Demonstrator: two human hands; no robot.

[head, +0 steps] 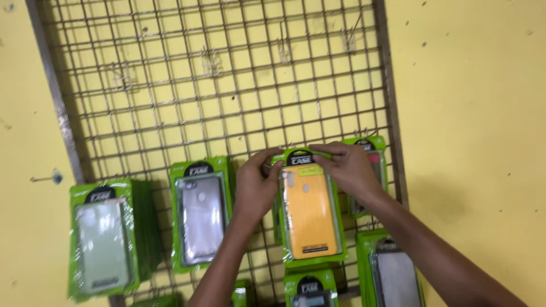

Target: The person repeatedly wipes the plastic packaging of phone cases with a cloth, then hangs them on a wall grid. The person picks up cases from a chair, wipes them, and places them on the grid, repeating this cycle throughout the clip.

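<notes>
Both hands, left [257, 185] and right [347, 166], pinch the orange phone case [310, 213] top at twelve o'clock against the wire grid [227, 85]; not yet released.

The wire grid [216, 74] looks like dull, dark metal, its frame rough and worn. The orange phone case [310, 213] has a matt face inside a glossy clear plastic pack with green card edging. The yellow wall [472, 85] is matt paint, speckled with marks.
</notes>
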